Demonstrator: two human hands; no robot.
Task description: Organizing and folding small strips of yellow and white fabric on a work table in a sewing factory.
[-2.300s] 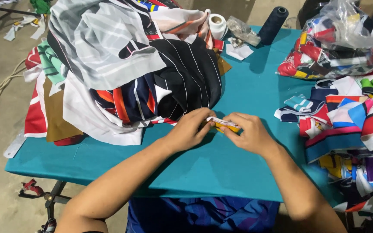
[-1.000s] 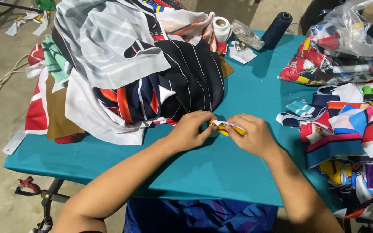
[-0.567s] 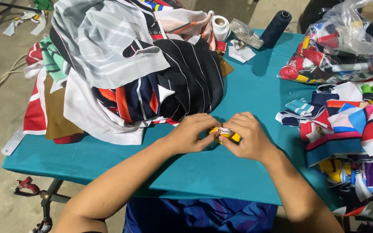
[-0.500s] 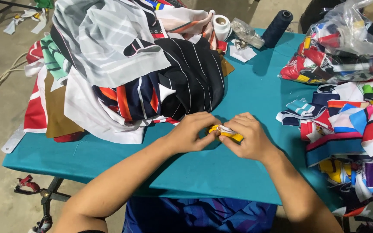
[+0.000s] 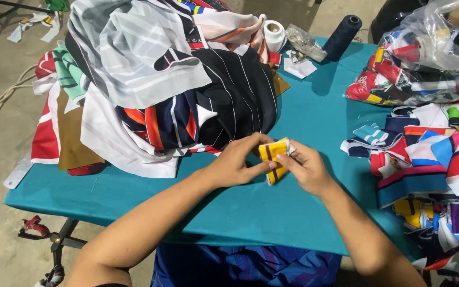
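yellow striped cuff (image 5: pixel 273 159) unfolded wider, turned upright between hands (image 5: pixel 272 165)

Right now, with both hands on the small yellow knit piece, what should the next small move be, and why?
Probably press the yellow knit piece flat onto the teal table: left hand and right hand pinch it folded, just above the surface.

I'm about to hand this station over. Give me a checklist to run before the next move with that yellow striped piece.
1. Both hands on the piece: left hand and right hand pinch the yellow striped fabric piece. Ok.
2. Piece lifted off the teal table: cannot tell.
3. Bare table under the hands: ok.
4. Garment pile apart from the left hand: not ok, it lies right beside it.
5. Sorted collar pieces within the right hand's side: ok.
6. Thread cone upright at the far edge: ok.
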